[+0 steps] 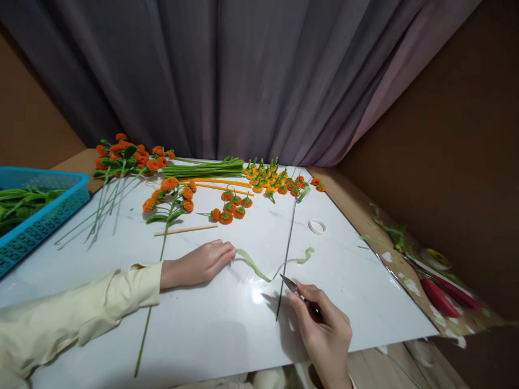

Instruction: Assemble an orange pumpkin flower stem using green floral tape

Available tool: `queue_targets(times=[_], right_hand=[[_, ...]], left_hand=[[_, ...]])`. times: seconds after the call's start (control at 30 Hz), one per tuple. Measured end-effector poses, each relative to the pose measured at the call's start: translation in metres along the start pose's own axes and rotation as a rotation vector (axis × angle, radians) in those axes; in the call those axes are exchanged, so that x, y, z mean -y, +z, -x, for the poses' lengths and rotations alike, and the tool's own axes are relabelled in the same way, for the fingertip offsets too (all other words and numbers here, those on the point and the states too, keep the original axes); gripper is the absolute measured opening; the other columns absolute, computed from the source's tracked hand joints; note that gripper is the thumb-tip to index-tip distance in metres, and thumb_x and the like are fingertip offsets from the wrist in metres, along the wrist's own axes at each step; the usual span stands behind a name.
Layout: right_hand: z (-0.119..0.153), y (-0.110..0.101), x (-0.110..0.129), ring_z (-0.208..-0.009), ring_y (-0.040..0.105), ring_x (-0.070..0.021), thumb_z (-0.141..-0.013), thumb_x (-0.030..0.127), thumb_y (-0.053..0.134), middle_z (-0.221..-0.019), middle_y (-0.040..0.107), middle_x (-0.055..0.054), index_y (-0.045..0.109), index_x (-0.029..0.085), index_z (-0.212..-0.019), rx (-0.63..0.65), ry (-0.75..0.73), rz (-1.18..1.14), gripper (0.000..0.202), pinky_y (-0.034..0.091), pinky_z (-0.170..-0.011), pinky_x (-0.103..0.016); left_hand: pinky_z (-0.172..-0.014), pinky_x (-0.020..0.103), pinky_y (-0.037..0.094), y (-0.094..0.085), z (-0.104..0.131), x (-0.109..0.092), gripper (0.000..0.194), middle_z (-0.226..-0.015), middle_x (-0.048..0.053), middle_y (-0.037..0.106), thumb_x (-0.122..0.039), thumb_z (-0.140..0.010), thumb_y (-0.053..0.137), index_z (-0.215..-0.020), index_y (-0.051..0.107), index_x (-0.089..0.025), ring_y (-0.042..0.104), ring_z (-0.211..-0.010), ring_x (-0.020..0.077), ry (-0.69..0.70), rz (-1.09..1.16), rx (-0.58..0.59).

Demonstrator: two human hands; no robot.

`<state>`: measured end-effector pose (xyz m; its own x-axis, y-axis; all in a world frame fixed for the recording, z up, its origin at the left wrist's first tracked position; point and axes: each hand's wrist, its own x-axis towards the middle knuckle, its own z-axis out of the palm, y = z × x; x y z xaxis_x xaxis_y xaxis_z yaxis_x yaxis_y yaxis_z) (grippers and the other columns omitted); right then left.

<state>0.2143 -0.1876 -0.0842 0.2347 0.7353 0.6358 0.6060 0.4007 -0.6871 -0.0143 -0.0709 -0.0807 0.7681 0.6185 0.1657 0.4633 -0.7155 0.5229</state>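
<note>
My left hand (205, 263) is closed, its fingertips pinching one end of a pale green ribbon strip (253, 266). The strip curls rightward over the white table (227, 335), crossing a thin dark rod (288, 243). My right hand (324, 329) is wrapped round small dark scissors (292, 284), whose tips point up and left, near the rod. Behind my left hand lies a long green stem (164, 243) with orange blooms and leaves. A wooden stick (186, 230) rests across that stem's line. Several loose orange blooms (232, 207) lie beyond my left hand.
A blue basket (44, 229) of green leaves stands at the left. Orange flower stems (121, 156), green pipe cleaners (206, 168) and yellow blooms (263, 175) lie at the back. A white ring (317, 226) is right of the rod; red-handled pliers (440, 297) lie at the right edge.
</note>
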Motion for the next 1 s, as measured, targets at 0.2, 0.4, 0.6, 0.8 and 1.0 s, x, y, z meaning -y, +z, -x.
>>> queue_targets(times=[0.2,0.4,0.6,0.8,1.0], right_hand=[[0.0,0.0,0.001,-0.057,0.063,-0.0154,-0.077,0.016,0.064,-0.063,0.064,-0.003,0.055,0.018,-0.067,0.012,0.0,0.001,0.013,0.051,-0.05,-0.02],[0.0,-0.001,0.001,-0.058,0.064,-0.0161,-0.077,0.014,0.064,-0.066,0.066,-0.004,0.057,0.018,-0.07,0.017,-0.016,0.005,0.011,0.051,-0.05,-0.021],[0.002,0.0,-0.001,-0.057,0.062,-0.0146,-0.078,0.017,0.063,-0.066,0.065,-0.003,0.057,0.017,-0.069,0.037,0.009,-0.001,0.012,0.049,-0.049,-0.02],[-0.043,-0.019,0.0,-0.038,0.04,-0.008,-0.079,0.034,0.063,-0.057,0.064,-0.001,0.06,0.016,-0.065,0.413,0.107,0.109,0.022,0.033,-0.037,-0.02],[-0.127,0.008,0.003,-0.044,0.045,-0.0099,-0.067,0.026,0.069,-0.05,0.059,0.002,0.064,0.018,-0.059,0.962,0.042,0.166,0.013,0.032,-0.043,-0.02]], left_hand=[[-0.07,0.029,0.04,0.0,-0.001,0.0,0.033,-0.075,0.004,0.051,-0.029,-0.097,0.019,-0.08,0.044,-0.018,0.048,-0.07,0.0168,-0.007,0.005,0.009],[-0.07,0.029,0.04,-0.001,0.0,-0.002,0.032,-0.074,0.004,0.05,-0.028,-0.097,0.019,-0.079,0.043,-0.018,0.048,-0.07,0.0166,0.0,0.002,0.006],[-0.069,0.029,0.04,0.0,0.0,0.0,0.033,-0.073,0.004,0.051,-0.028,-0.097,0.019,-0.078,0.044,-0.018,0.048,-0.069,0.0169,0.01,-0.004,-0.008],[-0.069,0.029,0.041,-0.001,0.0,-0.001,0.035,-0.075,0.005,0.052,-0.028,-0.097,0.018,-0.078,0.045,-0.018,0.048,-0.069,0.017,0.051,-0.016,-0.012],[-0.068,0.029,0.041,-0.002,0.0,-0.003,0.036,-0.074,0.005,0.052,-0.03,-0.097,0.018,-0.079,0.047,-0.018,0.048,-0.069,0.0165,0.042,-0.013,-0.022]])
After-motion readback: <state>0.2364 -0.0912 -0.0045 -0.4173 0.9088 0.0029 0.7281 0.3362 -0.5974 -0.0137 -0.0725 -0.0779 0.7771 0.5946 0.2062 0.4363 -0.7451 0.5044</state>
